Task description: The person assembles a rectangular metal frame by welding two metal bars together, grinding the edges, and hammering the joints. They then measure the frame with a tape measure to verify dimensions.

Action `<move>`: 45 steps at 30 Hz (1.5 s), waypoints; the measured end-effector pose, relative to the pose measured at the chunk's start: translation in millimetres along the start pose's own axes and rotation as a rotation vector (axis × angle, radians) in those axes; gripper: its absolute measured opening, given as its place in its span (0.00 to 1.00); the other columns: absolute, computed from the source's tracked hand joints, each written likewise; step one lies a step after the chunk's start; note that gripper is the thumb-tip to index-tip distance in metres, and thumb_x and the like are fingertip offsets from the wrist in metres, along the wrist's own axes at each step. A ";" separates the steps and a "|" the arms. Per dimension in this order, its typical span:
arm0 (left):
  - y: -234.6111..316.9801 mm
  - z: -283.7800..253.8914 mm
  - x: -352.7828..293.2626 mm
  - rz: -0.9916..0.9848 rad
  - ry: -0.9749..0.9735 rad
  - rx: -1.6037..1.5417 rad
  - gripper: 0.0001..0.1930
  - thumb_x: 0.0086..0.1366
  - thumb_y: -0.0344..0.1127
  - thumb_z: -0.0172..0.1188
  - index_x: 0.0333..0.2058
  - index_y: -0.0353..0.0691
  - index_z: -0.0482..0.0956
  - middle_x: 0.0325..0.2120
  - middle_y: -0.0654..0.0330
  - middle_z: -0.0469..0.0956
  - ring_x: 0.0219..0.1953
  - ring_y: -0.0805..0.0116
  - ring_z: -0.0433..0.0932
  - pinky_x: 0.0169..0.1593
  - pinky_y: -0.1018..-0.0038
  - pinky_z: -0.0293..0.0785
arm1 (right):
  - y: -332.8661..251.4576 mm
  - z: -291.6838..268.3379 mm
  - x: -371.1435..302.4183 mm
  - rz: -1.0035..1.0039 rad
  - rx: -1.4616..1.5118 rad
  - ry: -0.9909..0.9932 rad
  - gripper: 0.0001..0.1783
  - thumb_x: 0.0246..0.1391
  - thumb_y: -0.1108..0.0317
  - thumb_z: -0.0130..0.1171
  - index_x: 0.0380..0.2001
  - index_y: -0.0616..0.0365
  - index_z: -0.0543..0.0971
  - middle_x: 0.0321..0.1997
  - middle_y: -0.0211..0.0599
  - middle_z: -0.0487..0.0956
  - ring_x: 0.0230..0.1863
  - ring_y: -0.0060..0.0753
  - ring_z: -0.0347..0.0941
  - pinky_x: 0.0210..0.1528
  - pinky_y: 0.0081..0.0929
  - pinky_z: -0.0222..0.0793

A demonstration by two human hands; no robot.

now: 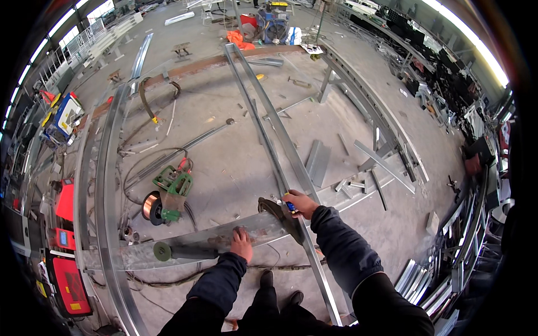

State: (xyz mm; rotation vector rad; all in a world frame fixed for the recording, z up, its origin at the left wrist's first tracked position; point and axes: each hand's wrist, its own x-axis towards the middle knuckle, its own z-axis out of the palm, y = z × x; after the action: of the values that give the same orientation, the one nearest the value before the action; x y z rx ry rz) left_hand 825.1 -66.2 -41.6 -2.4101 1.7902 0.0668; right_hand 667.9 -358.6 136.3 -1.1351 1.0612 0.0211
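Observation:
My right hand (302,205) is closed round a small blue-and-yellow tape measure (291,206), right at a long galvanized steel tube (319,277) that runs away from me. Beside that hand, a dark brown curved thing (284,219) lies across the crossing beam; its kind is unclear. My left hand (241,244) rests with its fingers laid on the wide steel beam (210,239) and holds nothing. Left of it on the same beam lies an angle grinder (190,251) with a round green disc (162,251).
A green wire feeder (178,187) with a copper wire spool (152,206) stands on the floor at left, cables around it. Red welding machines (70,285) line the left edge. A steel trestle (370,106) and loose offcuts (318,162) lie to the right.

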 end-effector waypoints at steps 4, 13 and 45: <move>-5.8 10.1 2.8 0.032 0.015 0.051 0.32 0.68 0.40 0.54 0.68 0.30 0.70 0.71 0.44 0.63 0.70 0.35 0.63 0.65 0.52 0.73 | 46.1 13.2 -48.1 0.000 -0.103 0.070 0.44 0.56 0.47 0.69 0.72 0.52 0.70 0.55 0.40 0.79 0.49 0.36 0.75 0.36 0.38 0.80; 9.4 -43.2 -51.4 0.089 -0.140 -0.452 0.48 0.57 0.44 0.76 0.72 0.34 0.63 0.73 0.39 0.58 0.74 0.38 0.58 0.76 0.52 0.57 | 295.8 21.3 -328.3 0.079 -0.520 0.336 0.43 0.53 0.44 0.70 0.68 0.51 0.71 0.57 0.57 0.79 0.58 0.62 0.78 0.60 0.49 0.75; 374.1 -156.0 -290.7 1.109 -0.314 0.059 0.48 0.60 0.42 0.73 0.77 0.59 0.59 0.79 0.53 0.49 0.80 0.47 0.49 0.79 0.38 0.40 | 582.0 -7.7 -566.7 0.042 -0.418 0.499 0.36 0.51 0.48 0.66 0.64 0.46 0.78 0.53 0.51 0.81 0.56 0.56 0.80 0.59 0.45 0.76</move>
State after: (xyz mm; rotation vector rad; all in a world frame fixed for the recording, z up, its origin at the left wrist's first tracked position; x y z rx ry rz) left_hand 375.6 82.5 115.4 -1.0126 2.5999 0.4496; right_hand 62.6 182.5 108.9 -1.5412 1.5723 -0.0086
